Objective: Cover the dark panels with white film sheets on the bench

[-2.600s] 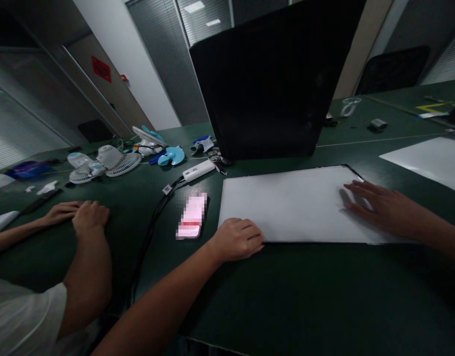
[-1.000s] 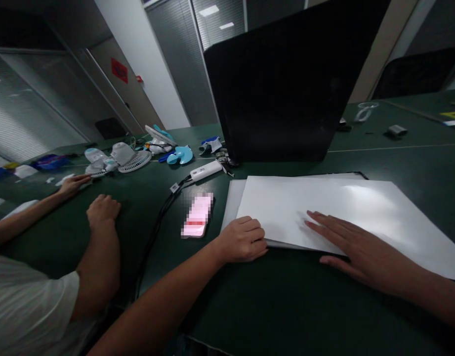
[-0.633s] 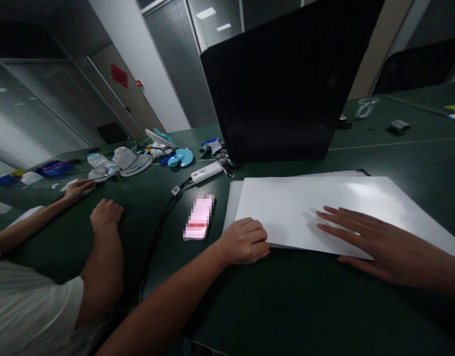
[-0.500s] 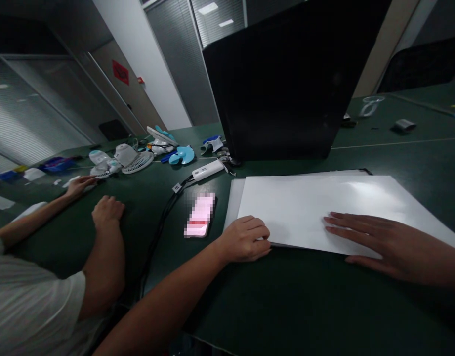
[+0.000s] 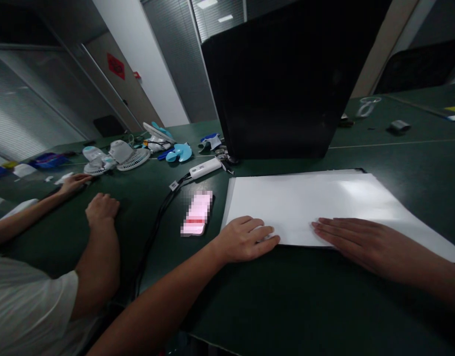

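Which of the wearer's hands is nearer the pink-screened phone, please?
The bare left hand, at the left end of the glossy white sheet; the right hand is farther right.

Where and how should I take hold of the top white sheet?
Probably pinch the top white sheet by its slanting right edge, coming from the right. It lies thin and flat, and that edge shows uncovered beyond the right hand, while the left hand covers the near-left corner.

White sheet (image 5: 286,202) slid left at center right of frame, now leaving just a thin left strip of the board (image 5: 228,198) showing; right hand (image 5: 368,244) fingers drawn together, were spread; left hand (image 5: 244,240) less curled, fingers reaching further right
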Action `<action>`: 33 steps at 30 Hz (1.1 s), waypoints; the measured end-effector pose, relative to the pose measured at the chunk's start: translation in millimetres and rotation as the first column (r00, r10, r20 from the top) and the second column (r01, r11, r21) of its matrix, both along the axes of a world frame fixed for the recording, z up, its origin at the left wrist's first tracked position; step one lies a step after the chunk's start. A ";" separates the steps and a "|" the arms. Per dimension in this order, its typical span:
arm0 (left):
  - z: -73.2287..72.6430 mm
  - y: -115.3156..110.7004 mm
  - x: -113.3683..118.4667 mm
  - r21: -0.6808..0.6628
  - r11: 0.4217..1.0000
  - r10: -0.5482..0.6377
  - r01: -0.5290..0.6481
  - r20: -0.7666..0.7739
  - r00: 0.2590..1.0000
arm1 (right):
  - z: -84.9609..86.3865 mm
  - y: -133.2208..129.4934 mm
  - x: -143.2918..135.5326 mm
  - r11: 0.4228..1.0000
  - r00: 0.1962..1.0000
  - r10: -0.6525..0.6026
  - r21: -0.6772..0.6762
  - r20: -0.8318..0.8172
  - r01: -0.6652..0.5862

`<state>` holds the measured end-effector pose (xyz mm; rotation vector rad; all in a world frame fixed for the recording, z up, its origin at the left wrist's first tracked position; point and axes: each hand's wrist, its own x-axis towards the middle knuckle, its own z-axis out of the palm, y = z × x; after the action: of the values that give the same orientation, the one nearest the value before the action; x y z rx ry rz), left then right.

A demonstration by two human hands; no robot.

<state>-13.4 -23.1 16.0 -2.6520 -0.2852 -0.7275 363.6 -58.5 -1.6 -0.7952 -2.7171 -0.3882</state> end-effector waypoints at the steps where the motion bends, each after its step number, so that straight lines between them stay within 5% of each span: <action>1: -0.6 -0.2 -0.1 0.006 1.000 0.009 -0.009 -0.002 1.000 | 0.6 -0.1 -2.5 1.000 1.000 0.003 -0.010 -0.004 -0.003; 9: -4.7 2.1 -0.4 -0.027 0.999 0.018 -0.020 -0.067 0.998 | -1.7 -0.5 -6.5 0.985 0.996 -0.051 -0.167 -0.071 0.039; 20: -2.8 1.7 -1.3 -0.099 0.994 0.031 -0.039 -0.088 0.996 | -2.6 0.8 -4.1 0.980 0.998 -0.058 -0.192 -0.037 0.050; 27: -4.1 -1.0 -2.8 -0.006 0.998 0.059 -0.059 -0.054 0.997 | -4.9 2.9 3.8 0.993 0.999 -0.008 0.118 0.048 0.002; 33: 0.3 -4.7 -2.6 0.072 0.997 0.042 -0.039 -0.034 0.999 | -1.4 -1.0 3.0 0.980 0.999 0.016 0.198 0.045 -0.025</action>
<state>-16.0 -27.8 16.3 -2.5813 -0.2969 -0.6650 366.6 -59.5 -3.0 -0.7104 -2.6695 -0.6673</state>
